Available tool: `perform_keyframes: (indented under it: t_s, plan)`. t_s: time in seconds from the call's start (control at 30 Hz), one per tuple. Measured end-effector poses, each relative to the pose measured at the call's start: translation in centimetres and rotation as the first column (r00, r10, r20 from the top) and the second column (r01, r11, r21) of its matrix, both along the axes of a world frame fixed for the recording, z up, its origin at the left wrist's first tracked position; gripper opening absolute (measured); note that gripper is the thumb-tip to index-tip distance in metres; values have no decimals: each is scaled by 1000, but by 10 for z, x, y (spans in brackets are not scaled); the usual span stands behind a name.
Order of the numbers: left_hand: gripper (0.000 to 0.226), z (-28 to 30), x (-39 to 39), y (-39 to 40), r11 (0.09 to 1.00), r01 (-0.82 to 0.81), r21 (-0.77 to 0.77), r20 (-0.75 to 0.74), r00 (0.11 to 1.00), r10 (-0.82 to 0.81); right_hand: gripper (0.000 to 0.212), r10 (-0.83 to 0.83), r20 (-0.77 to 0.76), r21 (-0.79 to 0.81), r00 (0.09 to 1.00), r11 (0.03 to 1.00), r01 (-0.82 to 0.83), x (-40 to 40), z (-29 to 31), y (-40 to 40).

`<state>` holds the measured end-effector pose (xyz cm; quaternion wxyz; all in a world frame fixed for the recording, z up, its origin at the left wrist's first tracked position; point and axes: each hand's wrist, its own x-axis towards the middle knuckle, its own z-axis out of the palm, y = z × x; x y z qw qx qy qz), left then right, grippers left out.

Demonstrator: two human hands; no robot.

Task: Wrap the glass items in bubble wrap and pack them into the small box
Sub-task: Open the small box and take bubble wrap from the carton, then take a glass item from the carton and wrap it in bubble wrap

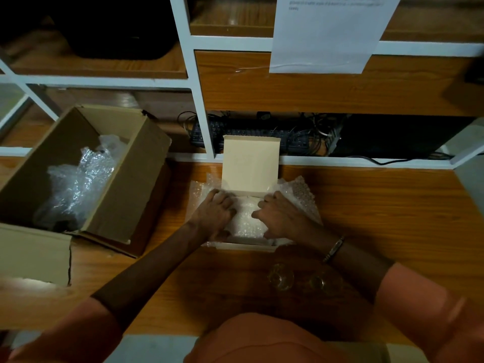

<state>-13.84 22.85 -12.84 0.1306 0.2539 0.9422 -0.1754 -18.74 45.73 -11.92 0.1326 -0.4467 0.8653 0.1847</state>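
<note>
A small cream cardboard box [248,244] sits near the middle of the wooden worktop [379,205], close to its far edge, with its pale lid [251,166] standing upright at the back. Inside it lies a white bundle of bubble wrap [247,221], and more bubble wrap spills over the box's left and right sides onto the wood. The person's left hand [216,213] presses down on the left of the bundle, fingers curled over its top and side. The right hand [281,214] rests against the bundle's right side, fingers bent and touching the wrap; whether either hand truly pinches the wrap cannot be told. A thin bracelet [334,248] circles the right wrist.

Nearer the person, partly under the right forearm, two clear glass items [281,279] stand bare on the worktop, side by side, dim and hard to make out.

At the left edge of the worktop a large brown cardboard carton [136,184] lies open, its flaps spread, holding loose clear bubble wrap [78,184]. It stands well apart from the small box.

Beyond the far edge rises a white metal shelf frame [193,82] with wooden boards. A white printed sheet of paper [327,32] hangs over the upper boards. Directly behind the lid, in the lowest opening, a black power strip with tangled cables [301,137] lies in shadow. The room is dim. The person wears orange-pink sleeves [419,310].
</note>
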Motion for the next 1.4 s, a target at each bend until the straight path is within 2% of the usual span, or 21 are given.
perform_keyframes:
  t_s: [0.13,0.23,0.33,0.43,0.5,0.63,0.7,0.83,1.0,1.1,1.17,1.23,1.3,1.37,1.4]
  plan:
    - [79,-10,4,-8,998,-1,-62,69,998,5,67,-5,72,13,997,1000,4,-4,-12,4]
    - [77,-12,4,-13,1000,-11,-9,83,996,11,74,-26,139,-44,990,998,33,-10,-15,4]
    - [75,-11,4,-17,997,-40,64,129,991,31,68,-38,199,-69,979,996,53,-12,-13,9]
    - [73,6,3,-16,971,-117,210,157,984,84,55,-97,322,-129,942,981,145,-16,0,5]
    - [70,30,-1,-18,934,-161,318,123,984,128,51,-110,392,-195,913,960,200,-18,17,-4]
    - [68,91,1,-38,834,-197,516,-40,967,253,39,-24,358,-375,933,912,167,-31,66,-38]
    - [57,120,12,-60,763,-195,617,-161,917,364,31,28,339,-465,940,874,142,-39,94,-66]
    - [35,164,47,-123,704,-211,678,-355,745,565,23,130,275,-617,953,783,72,-50,144,-132]
    - [33,171,104,-203,511,-370,776,-309,483,819,25,219,203,-718,954,696,-7,-44,183,-225]
    - [38,164,136,-231,419,-449,789,-247,393,886,27,228,175,-751,958,660,-20,-30,187,-277]
    - [44,158,150,-244,369,-484,794,-167,410,897,40,217,160,-753,963,658,-23,-21,183,-307]
    - [46,154,157,-253,312,-509,802,-59,453,890,67,173,147,-685,974,728,-26,-15,176,-333]
    - [49,149,158,-258,315,-542,779,-22,478,878,83,104,155,-583,982,812,6,-14,166,-352]
    - [53,146,155,-262,340,-535,773,-31,504,863,77,79,193,-570,978,820,47,-16,160,-363]
    - [55,146,153,-264,340,-518,785,-29,517,856,71,94,234,-612,968,788,71,-16,160,-365]
